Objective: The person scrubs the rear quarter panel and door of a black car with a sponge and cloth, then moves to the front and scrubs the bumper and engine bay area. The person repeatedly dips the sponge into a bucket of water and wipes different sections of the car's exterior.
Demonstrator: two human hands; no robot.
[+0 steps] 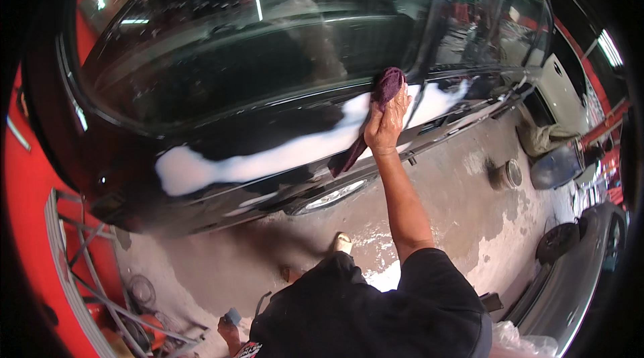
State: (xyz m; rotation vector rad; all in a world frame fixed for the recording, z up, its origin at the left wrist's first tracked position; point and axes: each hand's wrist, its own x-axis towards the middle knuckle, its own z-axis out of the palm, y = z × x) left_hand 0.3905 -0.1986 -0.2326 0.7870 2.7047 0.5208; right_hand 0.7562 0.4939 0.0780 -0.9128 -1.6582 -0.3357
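A black car's side fills the upper part of the head view, with a white patch of primer or filler running along its panels below the windows. My right hand presses a dark maroon cloth against the white area near the rear edge of the window, and part of the cloth hangs below the wrist. Low at the left, away from the car, my left hand holds a small blue-grey block; its exact kind is unclear.
A metal frame stands at the left by a red surface. On the wet concrete floor is a bucket or can. A blue container and a detached grey car panel are at the right.
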